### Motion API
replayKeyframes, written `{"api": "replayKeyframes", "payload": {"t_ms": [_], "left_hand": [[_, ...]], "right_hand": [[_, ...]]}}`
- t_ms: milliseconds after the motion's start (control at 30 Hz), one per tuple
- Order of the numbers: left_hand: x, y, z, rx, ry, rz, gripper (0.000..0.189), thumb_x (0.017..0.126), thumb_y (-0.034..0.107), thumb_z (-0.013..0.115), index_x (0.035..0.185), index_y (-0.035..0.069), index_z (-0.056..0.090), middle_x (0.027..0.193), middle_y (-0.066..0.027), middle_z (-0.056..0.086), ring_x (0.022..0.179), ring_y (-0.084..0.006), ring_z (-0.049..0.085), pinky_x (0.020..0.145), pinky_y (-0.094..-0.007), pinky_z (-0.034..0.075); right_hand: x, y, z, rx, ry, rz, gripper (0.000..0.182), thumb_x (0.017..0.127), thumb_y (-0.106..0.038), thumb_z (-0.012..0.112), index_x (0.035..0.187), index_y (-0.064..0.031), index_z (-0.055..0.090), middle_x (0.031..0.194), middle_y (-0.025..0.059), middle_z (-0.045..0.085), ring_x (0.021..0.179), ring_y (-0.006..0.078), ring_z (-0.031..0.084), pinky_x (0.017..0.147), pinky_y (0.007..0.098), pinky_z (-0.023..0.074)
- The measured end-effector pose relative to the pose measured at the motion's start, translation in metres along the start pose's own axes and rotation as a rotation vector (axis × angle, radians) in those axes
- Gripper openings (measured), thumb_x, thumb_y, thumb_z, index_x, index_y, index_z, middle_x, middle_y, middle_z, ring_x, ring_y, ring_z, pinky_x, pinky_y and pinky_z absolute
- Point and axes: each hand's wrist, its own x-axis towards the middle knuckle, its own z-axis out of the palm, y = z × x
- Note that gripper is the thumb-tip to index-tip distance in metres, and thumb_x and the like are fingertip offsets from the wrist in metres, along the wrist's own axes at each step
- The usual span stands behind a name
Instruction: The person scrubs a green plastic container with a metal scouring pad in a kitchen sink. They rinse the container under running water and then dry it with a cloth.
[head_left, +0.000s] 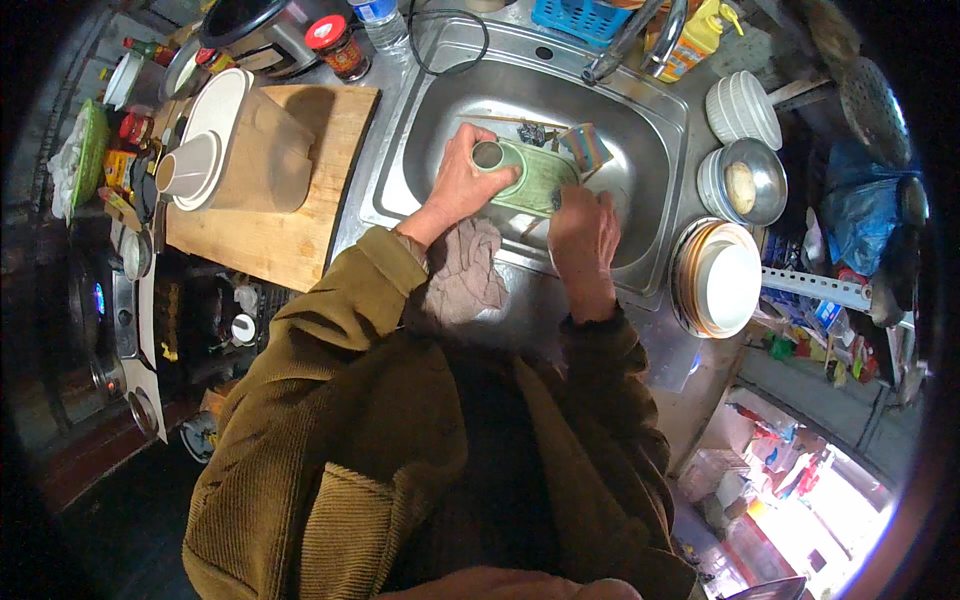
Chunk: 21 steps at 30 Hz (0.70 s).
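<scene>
My left hand (471, 176) grips a pale green plastic lid (544, 180) by its round spout, above the steel sink basin (637, 187). At the lid's right end is my right hand (585, 232), blurred, with its fingers curled. A dark bit shows by its fingertips, but whatever those fingers hold is hidden. Behind the lid lie a clump of steel wool (532, 134) and a small striped piece (586, 147), perhaps a packet or a sponge. A crumpled greyish-pink rag (465, 277) hangs at the sink's front edge.
Left of the sink, a translucent plastic canister (270, 150) with a beige lid stands on a wooden cutting board (300, 244). Stacked plates (724, 289) and bowls (769, 180) line the right side. A faucet (626, 45) and a yellow bottle (686, 45) are behind.
</scene>
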Motion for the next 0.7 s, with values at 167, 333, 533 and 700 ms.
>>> {"api": "replayKeyframes", "payload": {"t_ms": [167,333,533,700], "left_hand": [[0.000,-0.002,-0.001,0.009,-0.047,-0.025,0.056,0.068,0.029,0.081,0.108,0.003,0.051,0.106,-0.0137,0.058,0.101,-0.0255,0.058,0.091,-0.0368,0.046],[-0.002,0.002,-0.003,-0.010,-0.019,0.007,0.052,0.067,0.027,0.081,0.102,0.003,0.050,0.101,-0.0156,0.056,0.097,-0.0305,0.057,0.086,-0.0385,0.046],[-0.002,-0.004,0.006,-0.043,0.050,0.067,0.051,0.067,0.026,0.081,0.098,0.002,0.050,0.098,-0.0163,0.054,0.093,-0.0327,0.055,0.084,-0.0399,0.046],[0.001,-0.006,0.005,-0.106,0.021,0.065,0.050,0.067,0.025,0.081,0.097,0.001,0.049,0.098,-0.0168,0.053,0.093,-0.0326,0.054,0.083,-0.0399,0.045]], "right_hand": [[0.027,-0.003,0.020,0.079,0.097,-0.106,0.014,0.080,-0.005,0.056,0.090,-0.0062,0.065,0.084,0.0151,0.066,0.085,0.0373,0.062,0.073,0.0461,0.0477],[0.036,-0.011,0.024,0.087,-0.030,-0.102,0.017,0.072,-0.002,0.063,0.089,-0.0060,0.066,0.102,0.0142,0.067,0.092,0.0359,0.062,0.084,0.0442,0.0477],[0.003,-0.001,-0.007,0.022,-0.206,-0.043,0.026,0.065,0.000,0.067,0.091,-0.0040,0.067,0.106,0.0157,0.069,0.085,0.0370,0.062,0.075,0.0442,0.0499],[-0.005,-0.024,0.003,0.301,-0.101,-0.165,0.030,0.068,0.001,0.067,0.097,-0.0037,0.066,0.095,0.0164,0.065,0.084,0.0354,0.061,0.075,0.0445,0.0490]]}}
